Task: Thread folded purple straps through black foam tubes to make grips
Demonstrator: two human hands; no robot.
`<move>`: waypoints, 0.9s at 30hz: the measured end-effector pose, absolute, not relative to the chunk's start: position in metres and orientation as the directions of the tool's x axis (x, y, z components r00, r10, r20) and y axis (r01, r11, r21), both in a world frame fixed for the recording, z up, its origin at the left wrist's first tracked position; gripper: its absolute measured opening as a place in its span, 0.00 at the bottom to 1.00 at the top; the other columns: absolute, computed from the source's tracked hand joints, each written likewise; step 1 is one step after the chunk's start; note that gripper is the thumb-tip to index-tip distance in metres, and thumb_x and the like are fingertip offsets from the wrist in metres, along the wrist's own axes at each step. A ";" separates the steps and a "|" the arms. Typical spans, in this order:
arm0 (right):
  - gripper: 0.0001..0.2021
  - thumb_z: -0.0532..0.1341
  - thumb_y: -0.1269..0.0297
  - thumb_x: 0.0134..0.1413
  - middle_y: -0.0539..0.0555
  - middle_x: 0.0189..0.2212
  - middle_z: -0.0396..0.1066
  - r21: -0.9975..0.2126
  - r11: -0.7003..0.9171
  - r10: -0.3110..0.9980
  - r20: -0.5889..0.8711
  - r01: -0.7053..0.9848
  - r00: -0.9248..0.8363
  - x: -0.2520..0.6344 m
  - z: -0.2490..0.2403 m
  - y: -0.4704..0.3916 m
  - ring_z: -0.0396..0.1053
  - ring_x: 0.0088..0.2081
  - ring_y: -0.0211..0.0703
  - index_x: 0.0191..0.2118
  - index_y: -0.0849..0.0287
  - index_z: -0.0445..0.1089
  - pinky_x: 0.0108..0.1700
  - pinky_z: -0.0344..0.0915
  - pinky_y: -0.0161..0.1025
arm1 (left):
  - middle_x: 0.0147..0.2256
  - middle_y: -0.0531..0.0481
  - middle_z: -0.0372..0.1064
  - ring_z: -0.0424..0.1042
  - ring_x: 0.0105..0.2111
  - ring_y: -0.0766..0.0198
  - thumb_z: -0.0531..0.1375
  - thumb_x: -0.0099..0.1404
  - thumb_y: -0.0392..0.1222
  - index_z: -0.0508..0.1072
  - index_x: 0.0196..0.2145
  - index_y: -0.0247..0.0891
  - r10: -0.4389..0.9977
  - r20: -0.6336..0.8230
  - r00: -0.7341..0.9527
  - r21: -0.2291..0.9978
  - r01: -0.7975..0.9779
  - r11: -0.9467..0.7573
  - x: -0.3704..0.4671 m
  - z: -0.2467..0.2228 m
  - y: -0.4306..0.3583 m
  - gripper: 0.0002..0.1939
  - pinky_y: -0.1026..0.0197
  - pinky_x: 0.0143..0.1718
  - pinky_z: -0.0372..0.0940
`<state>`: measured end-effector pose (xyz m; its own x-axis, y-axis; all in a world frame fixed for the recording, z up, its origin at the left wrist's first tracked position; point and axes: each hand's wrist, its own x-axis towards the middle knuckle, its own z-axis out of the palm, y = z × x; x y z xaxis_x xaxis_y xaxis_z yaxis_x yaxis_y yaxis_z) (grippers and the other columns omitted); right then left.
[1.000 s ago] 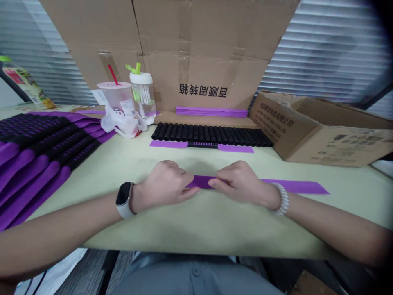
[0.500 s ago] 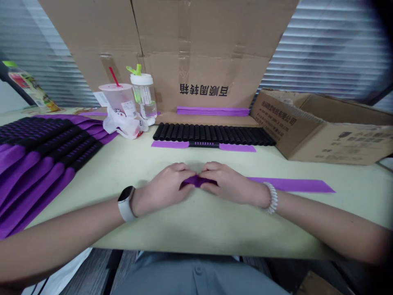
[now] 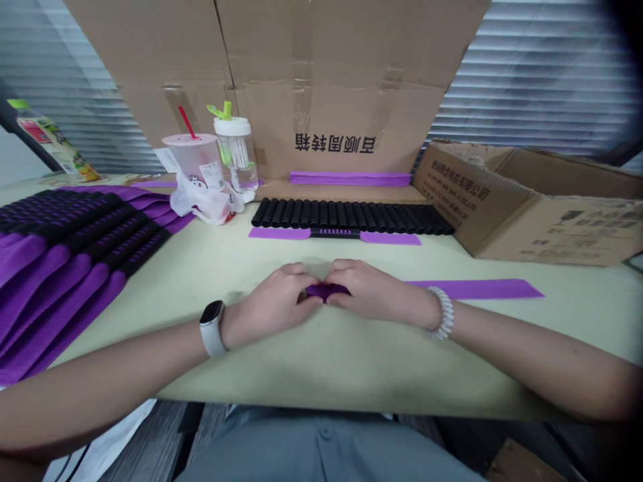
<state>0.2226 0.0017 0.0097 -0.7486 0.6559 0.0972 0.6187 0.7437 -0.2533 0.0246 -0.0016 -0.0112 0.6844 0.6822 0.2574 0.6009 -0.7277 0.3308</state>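
Note:
A flat purple strap (image 3: 477,289) stretches over the table from the right and runs in under my right hand (image 3: 359,288). Its near end is bunched between my hands, pinched by the thumb and fingers of each. My left hand (image 3: 281,298) meets the right one at the fingertips, closed on the folded strap end. Beyond them lies another purple strap with a black sleeve (image 3: 335,233) around its middle. Behind it stretches a row of ribbed black sleeves (image 3: 351,216), set side by side. My fingers hide part of the bunched end.
Purple straps with black sleeves (image 3: 100,227) are heaped at the left. Flat purple strips (image 3: 350,179) lie against the upright cardboard (image 3: 341,80). A bagged cup (image 3: 193,167), a clear bottle (image 3: 240,154) and a drink bottle (image 3: 55,140) stand at the back left. An open carton (image 3: 547,227) is at the right.
My hands have stayed together on the strap with small finger shifts. The strap's free part on the right has moved slightly away from me. My view has shifted a little.

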 end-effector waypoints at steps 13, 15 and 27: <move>0.06 0.59 0.72 0.58 0.55 0.29 0.65 -0.198 0.768 0.639 0.167 0.609 -0.751 0.227 -0.001 0.000 0.62 0.34 0.42 0.32 0.65 0.73 0.40 0.61 0.41 | 0.31 0.49 0.66 0.67 0.33 0.61 0.56 0.65 0.38 0.75 0.37 0.38 0.672 0.208 0.711 0.350 0.587 -0.730 0.020 -0.007 0.005 0.08 0.59 0.35 0.62; 0.05 0.59 0.73 0.58 0.54 0.29 0.65 -0.219 0.771 0.635 0.182 0.598 -0.751 0.227 -0.001 0.000 0.62 0.33 0.42 0.33 0.65 0.73 0.39 0.61 0.40 | 0.31 0.49 0.66 0.67 0.33 0.62 0.57 0.65 0.38 0.75 0.36 0.38 0.674 0.204 0.710 0.351 0.590 -0.727 0.020 -0.007 0.005 0.07 0.59 0.35 0.62; 0.05 0.59 0.74 0.58 0.55 0.31 0.67 -0.241 0.760 0.646 0.188 0.603 -0.739 0.228 -0.004 -0.001 0.63 0.34 0.41 0.34 0.64 0.73 0.39 0.61 0.39 | 0.30 0.50 0.66 0.67 0.31 0.62 0.57 0.65 0.39 0.75 0.36 0.38 0.660 0.212 0.721 0.355 0.573 -0.739 0.021 -0.007 0.005 0.07 0.60 0.33 0.62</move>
<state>0.2277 -0.0007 -0.0040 -0.7395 0.6464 0.1879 0.6034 0.7602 -0.2407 0.0205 0.0050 -0.0073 0.7208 0.6600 0.2118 0.5725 -0.7391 0.3549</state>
